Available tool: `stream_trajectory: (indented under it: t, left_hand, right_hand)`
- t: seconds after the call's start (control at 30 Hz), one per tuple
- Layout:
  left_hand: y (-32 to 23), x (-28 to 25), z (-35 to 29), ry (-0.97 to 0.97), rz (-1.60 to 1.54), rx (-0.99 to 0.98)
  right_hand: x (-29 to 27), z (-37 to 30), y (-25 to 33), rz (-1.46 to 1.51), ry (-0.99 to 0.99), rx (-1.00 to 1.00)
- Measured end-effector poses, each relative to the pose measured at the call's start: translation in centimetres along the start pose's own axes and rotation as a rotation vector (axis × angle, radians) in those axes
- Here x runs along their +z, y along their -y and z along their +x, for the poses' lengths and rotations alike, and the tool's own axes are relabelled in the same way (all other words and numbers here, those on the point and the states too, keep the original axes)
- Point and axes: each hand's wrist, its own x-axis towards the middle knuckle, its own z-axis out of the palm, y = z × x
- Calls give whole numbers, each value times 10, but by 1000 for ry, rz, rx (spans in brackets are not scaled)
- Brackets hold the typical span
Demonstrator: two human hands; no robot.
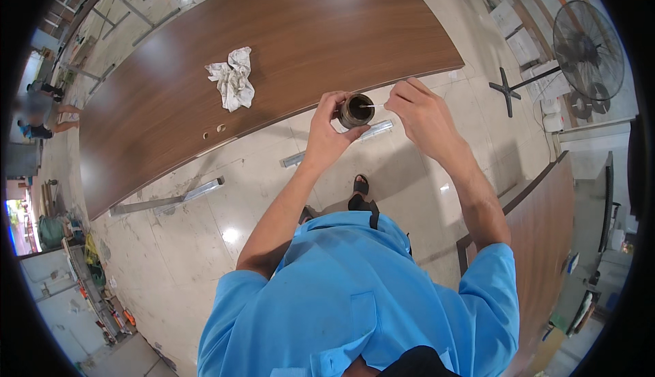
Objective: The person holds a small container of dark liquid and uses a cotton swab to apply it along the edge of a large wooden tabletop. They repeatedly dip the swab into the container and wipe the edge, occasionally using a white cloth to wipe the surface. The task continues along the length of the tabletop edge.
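My left hand (329, 128) is wrapped round a small open jar (349, 122) with dark contents, held near the table's front edge. In my right hand (417, 109) a thin pale stick (372, 106) is pinched, its far end reaching into the jar's mouth. The stick's tip is hidden inside. Beyond my hands lies a large brown wood-grain tabletop (307, 36). On it, to the left, is a crumpled white rag (234, 80) with dark stains. Two small round holes (213, 132) show near the tabletop's front edge.
A black standing fan (585, 49) is at the far right. Another brown wooden panel (539, 240) is at my right. Metal legs (184, 195) stretch over the tiled floor (205, 254) below the table. People (41, 114) are at the far left; metal frames (133, 12) stand behind.
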Motion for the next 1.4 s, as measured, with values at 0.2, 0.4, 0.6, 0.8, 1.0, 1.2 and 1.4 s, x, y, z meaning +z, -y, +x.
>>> stream_trajectory:
  t: [0.2,0.4,0.6,0.8,1.0,1.2,1.4]
  left_hand:
    - [-3,3,-4,-26,-53,9]
    - [-11,-9,-8,-20,-20,48]
    - [-11,-26,-19,-15,-98,65]
    - [-6,-37,-28,19,-69,105]
    - [-14,-29,-29,76,-50,73]
    - [-16,-6,-18,57,-96,60]
    - [-15,1,-10,33,-64,53]
  right_hand:
    - [-3,0,4,-69,21,-15]
    - [-1,4,21,-56,52,2]
    - [-1,10,41,-70,-16,-4]
    - [5,7,58,-49,-42,28]
    - [-1,-5,58,-28,-47,82]
    - [-16,-14,39,-46,-46,98]
    - [-21,-18,25,-40,-35,61]
